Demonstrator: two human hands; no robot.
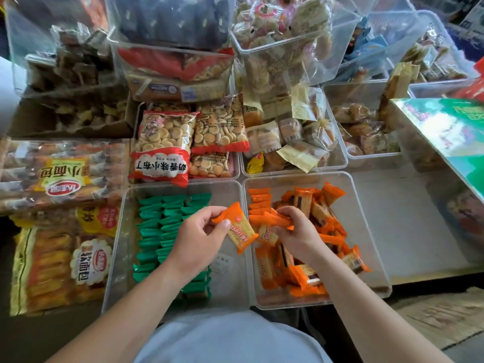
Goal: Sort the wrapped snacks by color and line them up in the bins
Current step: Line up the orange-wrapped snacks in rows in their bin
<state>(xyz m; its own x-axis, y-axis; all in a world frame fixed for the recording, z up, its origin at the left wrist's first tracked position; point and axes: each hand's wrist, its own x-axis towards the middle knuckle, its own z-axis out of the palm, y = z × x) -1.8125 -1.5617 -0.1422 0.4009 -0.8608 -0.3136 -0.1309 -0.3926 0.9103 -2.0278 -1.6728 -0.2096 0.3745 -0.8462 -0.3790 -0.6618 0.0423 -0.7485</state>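
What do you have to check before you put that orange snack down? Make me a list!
1. The left hand grips the orange wrapped cracker snack: ok.
2. Its colour matches the clear plastic bin of orange snacks: ok.
3. Snack fully over that bin: not ok, it straddles the rim beside the clear bin of green wrapped snacks.
4. The right hand is free: not ok, it holds another orange packet.
5. Orange snacks lined up: not ok, mostly heaped.

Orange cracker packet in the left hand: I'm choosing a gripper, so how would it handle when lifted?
Probably light: the left hand holds the orange cracker packet out by one end with a pinch. Likely stiff but fragile, since a square cracker shows through the wrapper. The glossy film may be slippery.
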